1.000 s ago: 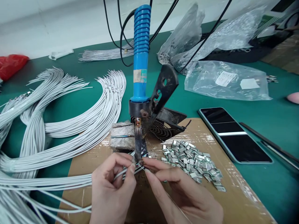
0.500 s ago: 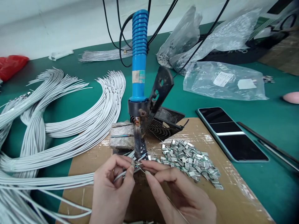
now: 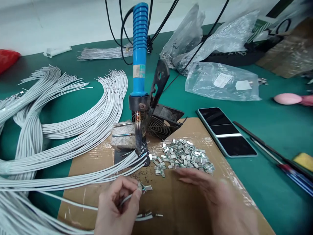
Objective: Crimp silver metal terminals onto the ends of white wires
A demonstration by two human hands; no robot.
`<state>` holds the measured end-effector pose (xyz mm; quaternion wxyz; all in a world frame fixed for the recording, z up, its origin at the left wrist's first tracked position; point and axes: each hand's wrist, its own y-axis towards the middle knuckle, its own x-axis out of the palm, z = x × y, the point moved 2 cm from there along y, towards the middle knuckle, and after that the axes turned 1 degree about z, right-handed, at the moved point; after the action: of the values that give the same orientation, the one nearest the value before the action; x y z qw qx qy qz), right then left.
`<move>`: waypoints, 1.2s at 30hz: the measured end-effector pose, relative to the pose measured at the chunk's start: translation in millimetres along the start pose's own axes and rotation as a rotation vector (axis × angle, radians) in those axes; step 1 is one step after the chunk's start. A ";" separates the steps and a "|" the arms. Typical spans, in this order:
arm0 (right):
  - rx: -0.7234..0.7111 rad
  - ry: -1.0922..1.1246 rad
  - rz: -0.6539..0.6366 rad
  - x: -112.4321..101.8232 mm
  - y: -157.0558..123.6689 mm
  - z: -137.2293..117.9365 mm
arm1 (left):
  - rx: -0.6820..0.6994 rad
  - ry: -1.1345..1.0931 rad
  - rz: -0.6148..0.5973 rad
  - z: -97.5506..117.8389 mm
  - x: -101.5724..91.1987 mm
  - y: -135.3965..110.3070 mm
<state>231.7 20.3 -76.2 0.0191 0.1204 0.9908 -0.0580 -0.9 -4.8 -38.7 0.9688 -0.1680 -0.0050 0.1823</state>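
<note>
Above the cardboard sheet (image 3: 171, 209), the left hand (image 3: 114, 205) pinches a white wire (image 3: 127, 197) tipped with a metal terminal (image 3: 146, 188) between its fingers. The blurred right hand (image 3: 215, 195), fingers spread and empty, hovers near a heap of metal clips (image 3: 182, 156); a blue-handled soldering iron (image 3: 140, 49) stands beyond.

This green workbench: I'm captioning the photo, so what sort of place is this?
Probably a small wire-assembly workshop: it shows a blue-handled soldering iron, bundles of white wires, and a pile of small metal clips.
</note>
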 end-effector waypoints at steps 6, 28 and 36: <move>-0.025 -0.179 -0.079 29.4 -16.8 -2.7 | 0.024 0.028 -0.005 -12.2 -8.1 -6.8; -0.041 -0.078 -0.337 77.6 -22.7 -30.3 | 0.373 0.278 0.011 -12.9 -4.5 -29.8; -0.026 -0.079 -0.335 76.2 -23.1 -26.1 | 0.775 0.915 0.093 1.3 -54.2 4.2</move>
<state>151.6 19.1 -51.7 0.0497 -0.0493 0.9962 -0.0521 -53.1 -20.0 -36.1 0.8543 0.1357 0.4867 0.1221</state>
